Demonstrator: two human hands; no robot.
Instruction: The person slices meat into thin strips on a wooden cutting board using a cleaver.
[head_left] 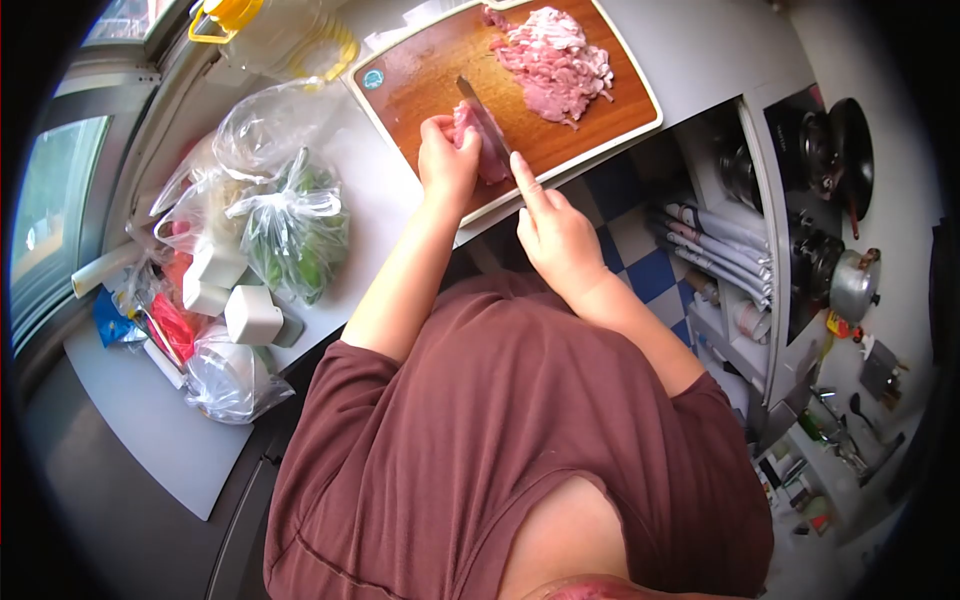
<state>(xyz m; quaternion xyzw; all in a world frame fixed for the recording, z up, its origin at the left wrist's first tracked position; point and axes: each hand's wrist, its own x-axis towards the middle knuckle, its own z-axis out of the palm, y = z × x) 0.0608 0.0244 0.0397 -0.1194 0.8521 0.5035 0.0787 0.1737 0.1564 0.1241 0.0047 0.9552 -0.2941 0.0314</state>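
A brown cutting board with a pale rim lies on the counter in front of me. My left hand is closed on a piece of raw meat near the board's front left edge. In my right hand is a knife, the index finger stretched along it. The blade points away from me and lies against the meat, beside my left fingers. A heap of sliced raw meat sits on the far right part of the board. My right palm hides the knife's handle.
Left of the board are a plastic bag of green vegetables, white containers and other bags. A yellow-capped oil bottle stands at the back left by the window. To the right are an open drawer or shelf and pots.
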